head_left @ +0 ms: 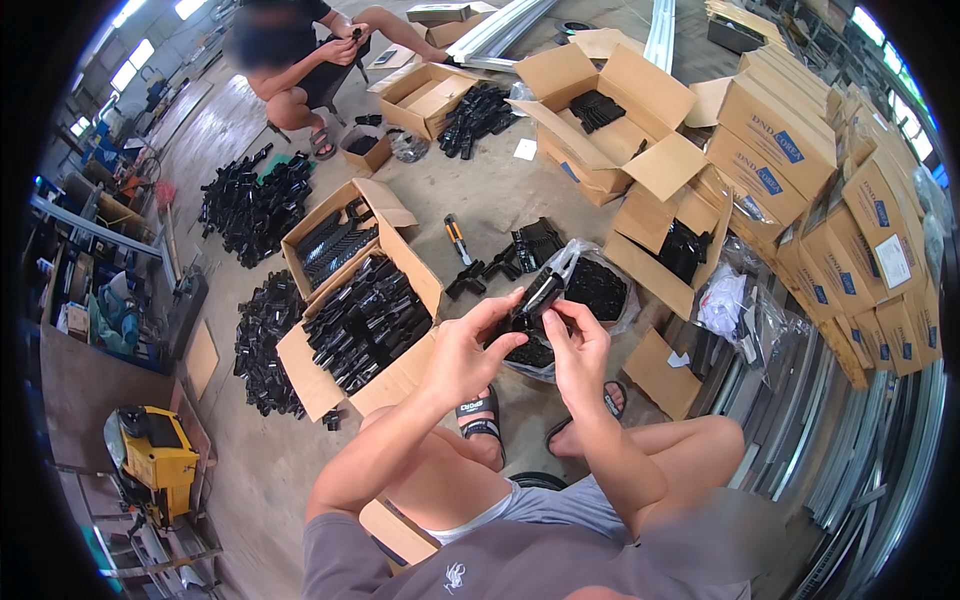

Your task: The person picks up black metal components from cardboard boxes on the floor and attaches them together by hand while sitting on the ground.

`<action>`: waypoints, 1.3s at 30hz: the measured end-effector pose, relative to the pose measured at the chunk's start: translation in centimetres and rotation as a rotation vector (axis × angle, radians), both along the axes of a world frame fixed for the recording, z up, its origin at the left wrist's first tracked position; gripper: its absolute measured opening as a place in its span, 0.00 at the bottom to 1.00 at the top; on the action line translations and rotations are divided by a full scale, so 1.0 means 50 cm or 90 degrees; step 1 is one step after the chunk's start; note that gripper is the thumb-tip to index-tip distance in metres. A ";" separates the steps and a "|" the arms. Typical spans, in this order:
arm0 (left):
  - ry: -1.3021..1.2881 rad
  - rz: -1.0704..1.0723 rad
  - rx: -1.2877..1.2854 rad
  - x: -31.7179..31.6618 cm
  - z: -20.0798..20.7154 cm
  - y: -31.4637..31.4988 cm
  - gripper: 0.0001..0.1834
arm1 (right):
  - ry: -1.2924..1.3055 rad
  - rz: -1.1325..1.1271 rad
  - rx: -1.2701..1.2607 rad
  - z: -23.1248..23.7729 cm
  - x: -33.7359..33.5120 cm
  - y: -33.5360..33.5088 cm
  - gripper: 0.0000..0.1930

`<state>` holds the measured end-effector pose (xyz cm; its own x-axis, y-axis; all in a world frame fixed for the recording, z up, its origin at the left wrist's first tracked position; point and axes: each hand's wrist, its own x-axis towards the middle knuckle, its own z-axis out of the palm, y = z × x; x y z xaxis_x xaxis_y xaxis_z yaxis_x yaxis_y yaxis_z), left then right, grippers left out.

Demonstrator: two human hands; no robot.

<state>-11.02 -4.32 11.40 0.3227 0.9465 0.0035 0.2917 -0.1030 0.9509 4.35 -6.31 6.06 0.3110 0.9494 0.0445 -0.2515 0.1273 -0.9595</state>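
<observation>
Between my two hands, above a plastic bag, is a black part with a glossy face; its exact kind is not clear. My left hand has its fingers closed round the part's left side. My right hand grips it from the right with thumb and fingers. Small black pieces fill the clear plastic bag just beyond and below my hands. Several loose black fittings lie on the floor past my left hand, by a tool with an orange and black handle.
An open carton of stacked black parts stands at left, with heaps of parts around it. More cartons stand ahead; boxes pile up at right above metal profiles. Another person sits at far left, handling something small and dark.
</observation>
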 end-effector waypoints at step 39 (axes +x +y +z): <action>-0.117 0.011 -0.195 -0.066 -0.063 0.030 0.30 | 0.112 0.080 -0.111 -0.093 -0.071 0.011 0.13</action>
